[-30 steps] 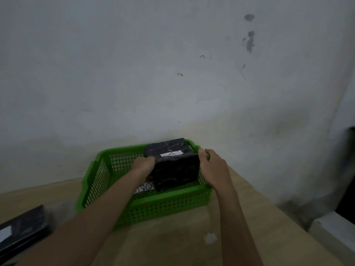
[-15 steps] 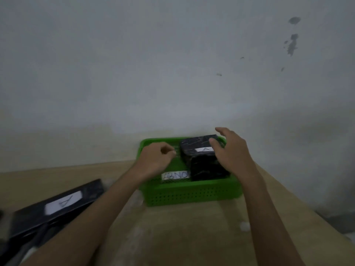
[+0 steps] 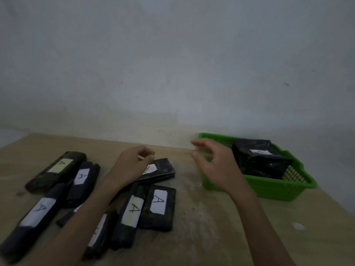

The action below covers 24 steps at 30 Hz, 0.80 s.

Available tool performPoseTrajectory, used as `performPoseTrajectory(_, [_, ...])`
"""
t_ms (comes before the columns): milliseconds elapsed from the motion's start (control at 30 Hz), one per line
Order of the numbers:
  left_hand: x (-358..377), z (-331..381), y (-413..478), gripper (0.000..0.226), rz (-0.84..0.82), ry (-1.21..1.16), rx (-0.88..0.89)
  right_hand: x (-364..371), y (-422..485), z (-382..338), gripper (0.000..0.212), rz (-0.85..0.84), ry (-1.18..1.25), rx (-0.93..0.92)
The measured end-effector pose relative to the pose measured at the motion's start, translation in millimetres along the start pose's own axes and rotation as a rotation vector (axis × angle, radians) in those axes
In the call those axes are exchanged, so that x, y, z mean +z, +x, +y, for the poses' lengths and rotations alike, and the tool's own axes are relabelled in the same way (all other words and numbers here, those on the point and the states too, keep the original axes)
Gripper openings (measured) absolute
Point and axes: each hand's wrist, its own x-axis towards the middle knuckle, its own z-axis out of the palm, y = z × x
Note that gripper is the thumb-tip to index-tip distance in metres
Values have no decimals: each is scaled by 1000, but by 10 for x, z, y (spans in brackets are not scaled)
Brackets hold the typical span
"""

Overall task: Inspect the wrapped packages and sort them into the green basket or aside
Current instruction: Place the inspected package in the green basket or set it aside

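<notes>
The green basket (image 3: 269, 191) stands at the right on the table, with a bulky black wrapped package (image 3: 259, 160) labelled A inside it. Several flat black wrapped packages with white A labels lie at the left, among them one (image 3: 158, 207) near the middle and a long one (image 3: 55, 170) at the far left. My left hand (image 3: 132, 167) hovers over a flat package (image 3: 163, 168), fingers loosely curled and holding nothing. My right hand (image 3: 215, 166) hangs in front of the basket's left end, fingers apart and empty.
The wooden table (image 3: 211, 237) meets a plain pale wall at the back. A small white scrap (image 3: 297, 225) lies on the table in front of the basket. The table's right edge falls away beyond the basket.
Both hands have let go of the bulky package and drawn out of the basket to the left. The view has swung left, bringing the pile of flat packages into sight.
</notes>
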Motion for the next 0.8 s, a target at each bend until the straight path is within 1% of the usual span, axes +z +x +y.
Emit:
performPoseTrajectory(100, [-51,-248,-81,11,-55,46,-13,353,37,-64,26,-119,13,80])
performPoseTrajectory(200, [-10,-429,-193,14,-61,119,15,645,7,4,34,-312,-61,114])
performPoseTrajectory(233, [18,-476,-231,16,-47,134,28,723,-19,43,41,-398,-79,120])
performPoseTrajectory(267, [46,-515,-270,17,-34,138,39,795,-53,96,54,-496,-102,133])
performPoseTrajectory(333, [103,-571,-331,16,-12,130,85,902,-135,214,88,-686,-173,187])
performPoseTrajectory(400, [148,-608,-377,17,5,138,151,970,-211,311,116,-810,-258,224])
performPoseTrajectory(433, [160,-611,-406,17,18,133,168,994,-241,344,123,-845,-281,228])
performPoseTrajectory(500, [188,-616,-467,18,36,118,176,1015,-286,372,130,-874,-301,216])
performPoseTrajectory(600, [243,-621,-583,17,26,120,206,1011,-336,354,132,-869,-316,188])
performPoseTrajectory(700, [235,-609,-676,17,64,86,238,987,-411,308,132,-788,-280,145])
performPoseTrajectory(800, [213,-561,-762,19,100,55,291,865,-524,253,133,-688,-224,49])
